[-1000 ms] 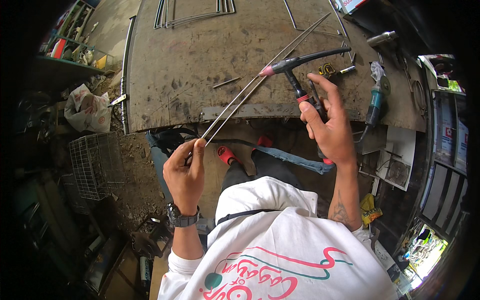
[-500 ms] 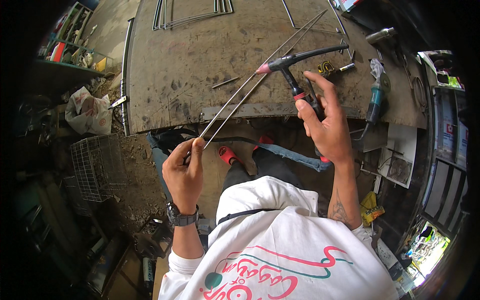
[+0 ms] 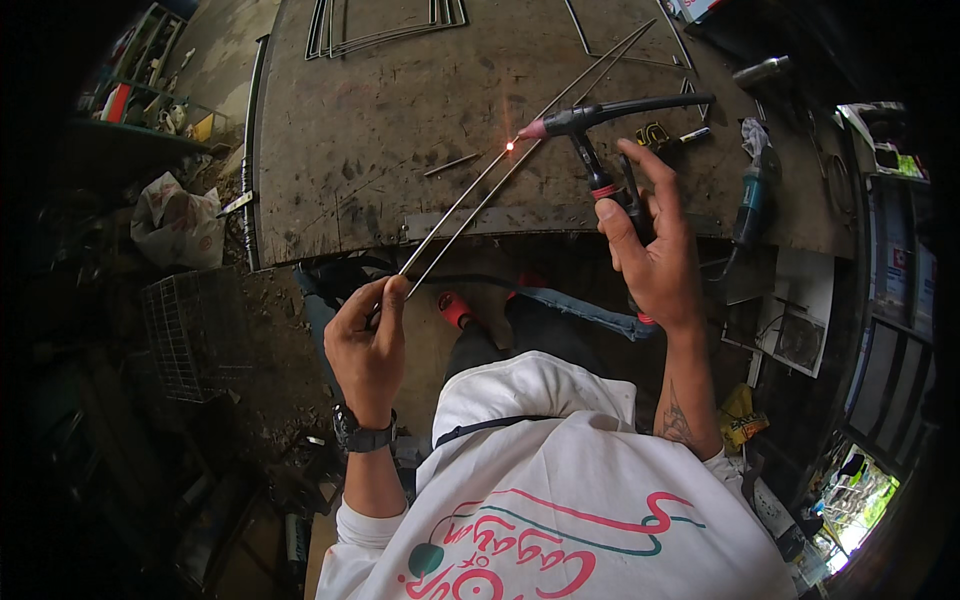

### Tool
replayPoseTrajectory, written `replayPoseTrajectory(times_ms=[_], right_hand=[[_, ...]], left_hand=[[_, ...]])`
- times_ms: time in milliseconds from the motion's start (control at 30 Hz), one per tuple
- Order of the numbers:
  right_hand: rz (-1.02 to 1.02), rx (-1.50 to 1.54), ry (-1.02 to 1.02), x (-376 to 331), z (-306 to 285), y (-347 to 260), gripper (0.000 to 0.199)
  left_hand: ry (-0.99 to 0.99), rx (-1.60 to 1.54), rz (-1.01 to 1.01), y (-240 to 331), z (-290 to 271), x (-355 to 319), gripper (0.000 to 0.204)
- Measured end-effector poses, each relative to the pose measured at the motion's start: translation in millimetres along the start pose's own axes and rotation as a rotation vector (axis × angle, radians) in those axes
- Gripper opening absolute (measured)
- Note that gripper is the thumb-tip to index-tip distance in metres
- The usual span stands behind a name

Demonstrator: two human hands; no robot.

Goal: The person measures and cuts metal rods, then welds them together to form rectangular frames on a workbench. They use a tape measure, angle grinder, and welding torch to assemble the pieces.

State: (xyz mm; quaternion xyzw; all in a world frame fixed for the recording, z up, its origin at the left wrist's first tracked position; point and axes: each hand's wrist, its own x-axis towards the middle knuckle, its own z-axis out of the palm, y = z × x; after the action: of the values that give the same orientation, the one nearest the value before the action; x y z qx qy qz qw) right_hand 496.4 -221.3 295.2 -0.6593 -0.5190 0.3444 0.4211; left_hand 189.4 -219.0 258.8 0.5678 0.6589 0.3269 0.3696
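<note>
My left hand (image 3: 368,335) pinches the near ends of two thin metal rods (image 3: 457,208), which run up and to the right over the wooden table and meet at their far ends. In my right hand (image 3: 652,235) is a black TIG welding torch (image 3: 573,122) with red bands on its handle, the index finger raised off it. The torch's pink nozzle points left, and a small bright orange-red glow (image 3: 510,146) shows at its tip, on the left rod. A short loose rod (image 3: 452,165) lies on the table left of the pair.
On the wooden table (image 3: 330,180) are bent wire frames (image 3: 385,45) at the far side, a tape measure (image 3: 652,136), and a teal angle grinder (image 3: 750,205) at the right edge. A white sack (image 3: 177,222) and a wire cage (image 3: 185,335) are at left. A blue cloth-wrapped hose (image 3: 585,310) hangs before me.
A bright glow has appeared at the torch tip, and the whole picture has darkened. The torch has shifted slightly right; my left hand stays on the rods.
</note>
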Motion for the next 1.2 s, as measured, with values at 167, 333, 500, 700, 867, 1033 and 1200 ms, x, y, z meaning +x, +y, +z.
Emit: replayPoseTrajectory(times_ms=[167, 333, 500, 700, 867, 1033, 1200], right_hand=[[-0.063, -0.048, 0.004, 1.4, -1.1, 1.9, 0.053], [-0.040, -0.021, -0.009, -0.2, 0.0, 2.6, 0.053], [0.061, 0.109, 0.025, -3.9, -4.2, 9.4, 0.054], [0.157, 0.354, 0.168, -0.3, -26.6, 37.1, 0.040], [0.296, 0.616, 0.542, 32.8, -76.8, 103.2, 0.031], [0.348, 0.959, 0.855, 68.2, -169.7, 268.3, 0.034], [0.460, 1.272, 0.743, 61.7, -191.8, 402.6, 0.036]], left_hand=[[-0.007, -0.006, -0.004, -2.2, 0.5, -0.6, 0.025], [0.002, -0.011, -0.001, -6.2, 0.9, -2.0, 0.025], [0.034, 0.003, -0.009, -1.9, -0.1, 1.1, 0.026], [0.162, -0.024, 0.062, -13.3, -19.3, 25.8, 0.025], [0.282, 0.117, 0.244, -7.0, -57.9, 49.9, 0.019], [0.290, 0.158, 0.474, 7.3, -57.2, 73.0, 0.016], [0.061, 0.142, 0.452, -51.4, -7.0, 80.3, 0.012]])
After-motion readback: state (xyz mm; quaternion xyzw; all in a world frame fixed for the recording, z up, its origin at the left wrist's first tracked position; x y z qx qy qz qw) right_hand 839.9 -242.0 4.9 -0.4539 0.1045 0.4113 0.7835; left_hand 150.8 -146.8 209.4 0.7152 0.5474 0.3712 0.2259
